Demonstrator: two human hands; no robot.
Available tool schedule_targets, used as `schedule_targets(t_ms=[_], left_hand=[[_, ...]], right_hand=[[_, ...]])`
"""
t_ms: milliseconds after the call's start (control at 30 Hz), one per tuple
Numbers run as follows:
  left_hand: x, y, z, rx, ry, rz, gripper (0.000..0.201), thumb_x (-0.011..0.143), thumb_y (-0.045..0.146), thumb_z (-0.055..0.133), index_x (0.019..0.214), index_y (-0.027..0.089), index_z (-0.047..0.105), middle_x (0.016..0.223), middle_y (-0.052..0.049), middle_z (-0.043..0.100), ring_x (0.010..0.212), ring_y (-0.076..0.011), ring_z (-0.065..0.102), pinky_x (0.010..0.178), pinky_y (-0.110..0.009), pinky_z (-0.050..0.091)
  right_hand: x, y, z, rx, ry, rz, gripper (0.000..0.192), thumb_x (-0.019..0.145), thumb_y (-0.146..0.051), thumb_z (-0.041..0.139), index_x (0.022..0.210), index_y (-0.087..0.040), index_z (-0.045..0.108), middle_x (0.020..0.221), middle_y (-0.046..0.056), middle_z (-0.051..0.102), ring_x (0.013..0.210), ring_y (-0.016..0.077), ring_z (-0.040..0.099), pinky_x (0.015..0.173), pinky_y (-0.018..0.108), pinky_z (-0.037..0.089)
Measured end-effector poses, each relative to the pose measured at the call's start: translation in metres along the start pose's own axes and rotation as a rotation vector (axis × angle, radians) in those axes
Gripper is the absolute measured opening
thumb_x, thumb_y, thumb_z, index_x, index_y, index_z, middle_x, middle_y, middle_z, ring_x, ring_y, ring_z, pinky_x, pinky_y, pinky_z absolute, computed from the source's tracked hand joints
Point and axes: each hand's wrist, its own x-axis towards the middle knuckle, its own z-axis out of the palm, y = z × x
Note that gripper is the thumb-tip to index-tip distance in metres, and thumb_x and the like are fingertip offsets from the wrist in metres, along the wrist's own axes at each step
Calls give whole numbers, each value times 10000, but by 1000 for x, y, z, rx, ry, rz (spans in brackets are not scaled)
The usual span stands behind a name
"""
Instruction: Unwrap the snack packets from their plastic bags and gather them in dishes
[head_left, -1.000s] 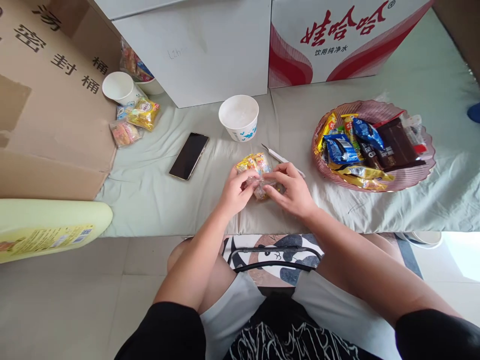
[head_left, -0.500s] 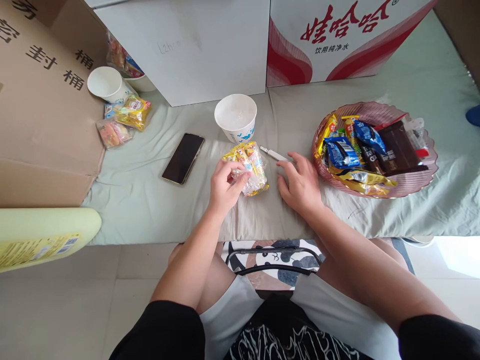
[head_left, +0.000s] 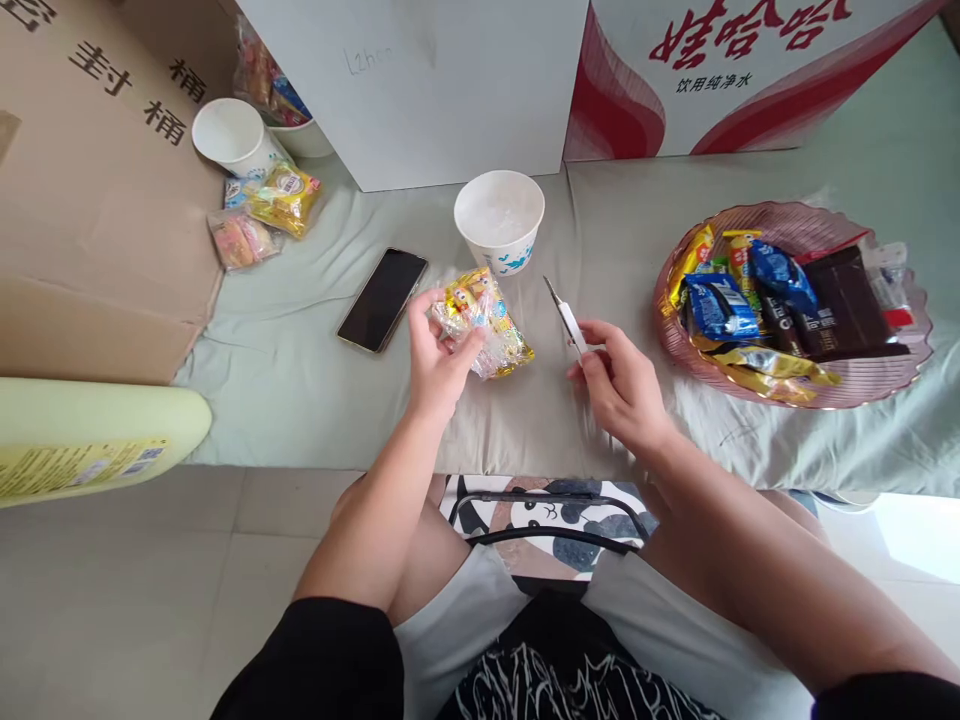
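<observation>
Left hand [head_left: 437, 368]: clamped on one yellow packet [head_left: 495, 318]
Right hand [head_left: 624, 388]: closed round one white-handled tool [head_left: 571, 324]
Phone [head_left: 382, 300]: one, left of left hand

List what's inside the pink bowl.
The pink bowl holds blue packets, yellow packets, dark brown packaging and clear plastic. Whatever lies beneath them is covered.

Place: home-like room; which room, cannot tell.
Surface: rumpled grey-green cloth cover [head_left: 315, 420].
Floor: pale, glossy tiles [head_left: 150, 570].
Snacks: pink, ribbed, scallop-edged bowl [head_left: 885, 375] of wrapped packets [head_left: 724, 306].
Storage: brown cardboard carton [head_left: 97, 230]; white-and-red cardboard drinking-water carton [head_left: 720, 115].
Everyday items: black rectangular phone [head_left: 382, 300]; black-white-brown panda-print panel [head_left: 525, 515] below the cloth edge.
</observation>
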Motion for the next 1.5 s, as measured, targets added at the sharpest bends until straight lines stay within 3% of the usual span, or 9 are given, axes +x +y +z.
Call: schedule_targets(t_ms=[200,400,533,700,900,1033,1267,1367,1500], left_hand=[[-4,4,6,129,-35,82,455,912,542,717,1253,261,609,1166,-81,709,944,-194,730,734,-277,590],[-11,16,16,342,-79,275,169,969,337,664,1042,220,762,1021,-71,698,916,-195,724,821,-310,588],[-17,23,23,366,-137,346,158,975,328,662,1055,229,755,1031,-70,693,912,-194,724,797,-304,591],[-21,18,30,370,-187,412,100,991,285,628,1058,249,693,1006,-47,696,910,-183,708,798,-298,579],[-21,14,29,195,-230,258,411,933,363,702,1308,261,565,1163,-74,678,935,-184,699,781,-295,584],[-17,19,22,207,-298,214,273,911,317,722,1170,242,687,1077,-55,676,833,-150,678,650,-235,548],[-10,16,18,261,-117,212,214,914,303,716,1114,228,714,1051,-52,694,797,-142,669,679,-250,558],[-9,18,17,323,-67,229,202,916,280,696,1108,220,712,1050,-53,685,823,-147,680,704,-253,573],[-9,24,15,428,-74,300,204,920,280,682,1113,224,715,1133,-79,709,942,-185,703,748,-275,595]], right_hand=[[-7,-12,13,270,-78,173,301,983,-412,494,1166,-215,629,683,-35,500,577,140,450,561,290,410],[1,-18,13,535,-49,189,353,959,-511,593,1203,-257,571,627,-78,432,489,110,379,479,274,344],[9,-25,7,619,-233,172,515,955,-504,591,1396,-248,516,547,-99,437,444,116,399,454,275,344],[15,-25,5,599,-419,253,570,911,-441,603,1403,-159,551,539,-97,501,446,96,430,455,253,342],[15,-20,5,617,-426,278,567,906,-438,609,1391,-147,559,543,-103,511,432,87,429,447,250,329],[14,-19,5,604,-415,286,541,911,-463,614,1361,-169,550,575,-86,537,444,97,442,452,260,334],[6,-22,8,661,-215,261,415,974,-580,529,1227,-266,429,676,-80,563,448,102,450,466,269,335],[1,-22,10,625,-227,280,366,972,-608,527,1047,-266,417,687,-80,567,450,93,468,458,258,335],[-1,-22,14,589,-266,283,420,941,-644,551,1043,-257,423,671,-86,578,453,92,494,456,245,352]])
